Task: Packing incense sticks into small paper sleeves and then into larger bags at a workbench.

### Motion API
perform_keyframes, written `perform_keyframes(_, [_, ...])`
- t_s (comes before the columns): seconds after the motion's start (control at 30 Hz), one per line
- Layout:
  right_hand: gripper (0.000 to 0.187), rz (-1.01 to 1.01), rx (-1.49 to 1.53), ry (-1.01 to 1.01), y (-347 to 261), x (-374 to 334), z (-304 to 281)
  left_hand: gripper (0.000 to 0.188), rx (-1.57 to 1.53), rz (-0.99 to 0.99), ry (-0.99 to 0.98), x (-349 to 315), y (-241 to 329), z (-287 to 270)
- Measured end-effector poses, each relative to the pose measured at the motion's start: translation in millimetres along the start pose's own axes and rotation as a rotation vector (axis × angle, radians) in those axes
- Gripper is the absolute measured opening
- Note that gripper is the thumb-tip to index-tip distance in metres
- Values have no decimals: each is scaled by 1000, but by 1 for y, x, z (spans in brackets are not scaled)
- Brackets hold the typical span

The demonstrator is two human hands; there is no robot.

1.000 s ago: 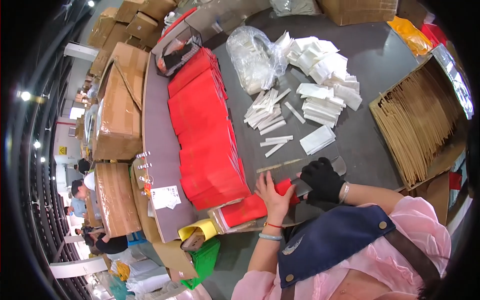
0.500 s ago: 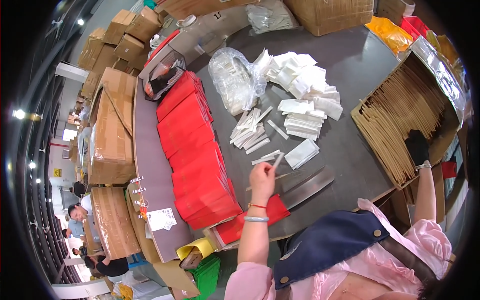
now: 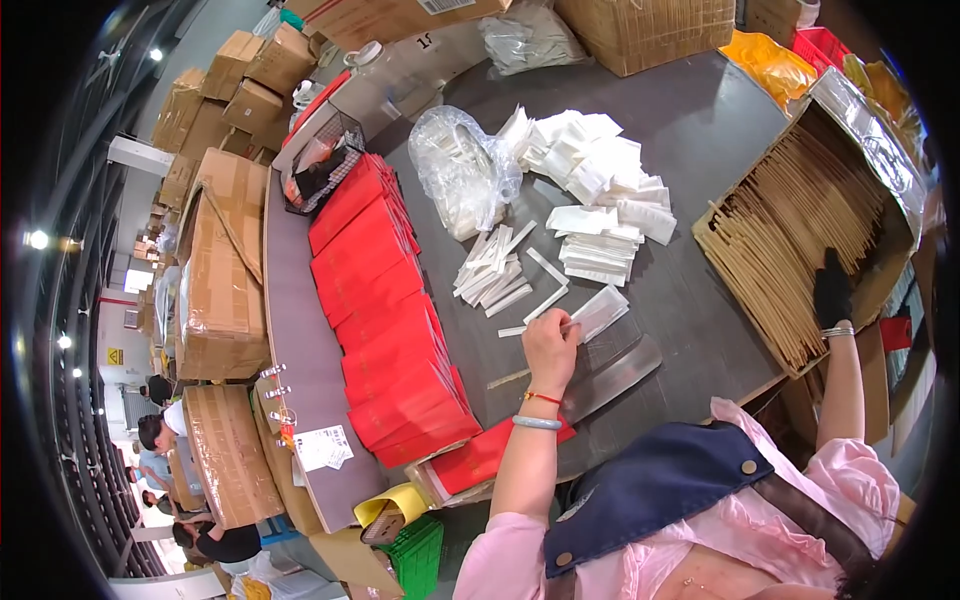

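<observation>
My bare left hand [image 3: 552, 350] has its thumb and fingers pinched at the near-left edge of a white packet [image 3: 602, 310], which lies on the dark table. Around it lie white paper strips [image 3: 495, 270] and a bigger pile of white packets [image 3: 605, 245]. A flat, shiny metal strip [image 3: 615, 380] rests nearer to me. In a black glove, my right hand [image 3: 832, 288] lies at the right side of an open carton [image 3: 875, 130] full of thin brown sticks [image 3: 790, 240]. Its fingers look stretched out over the sticks; the dark glove hides details.
Red paper envelopes [image 3: 375, 290] overlap in a long row at the left. Behind the strips sits a clear plastic bag [image 3: 460, 170] of white pieces. A wire basket [image 3: 328, 165] and a clear jug [image 3: 385, 75] stand at the far left. Cartons [image 3: 235, 450] stack beyond the table.
My left hand has moved right, from holding up a white strip to the white packet; that strip no longer shows in its fingers. My right hand's fingers have straightened over the sticks.
</observation>
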State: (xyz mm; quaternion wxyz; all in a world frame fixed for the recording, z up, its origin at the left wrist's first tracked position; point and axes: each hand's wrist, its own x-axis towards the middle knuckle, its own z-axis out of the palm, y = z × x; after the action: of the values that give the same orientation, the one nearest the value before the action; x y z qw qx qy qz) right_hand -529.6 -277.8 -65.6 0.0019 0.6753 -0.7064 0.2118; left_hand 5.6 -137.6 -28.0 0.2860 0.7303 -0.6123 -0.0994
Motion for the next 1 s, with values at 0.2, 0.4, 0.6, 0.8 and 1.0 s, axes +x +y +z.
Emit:
perform_keyframes(0.2, [29, -132, 482, -79, -122, -17, -52, 14, -428, -327, -367, -44, 24, -49])
perform_keyframes(0.4, [23, -648, 574, -632, -268, -70, -36, 47, -57, -202, -74, -98, 24, -53])
perform_keyframes(0.6, [19, -900, 283, -689, -289, -96, 10, 70, 57, -84, -117, -125, 12, -48])
perform_keyframes(0.8, [26, -567, 578, -674, -273, -104, 51, 74, 90, -91, -153, -121, 17, -39])
perform_keyframes(1.0, [49, -607, 843, -1028, -344, -152, 29, 70, 8, 18, -160, -93, 27, -34])
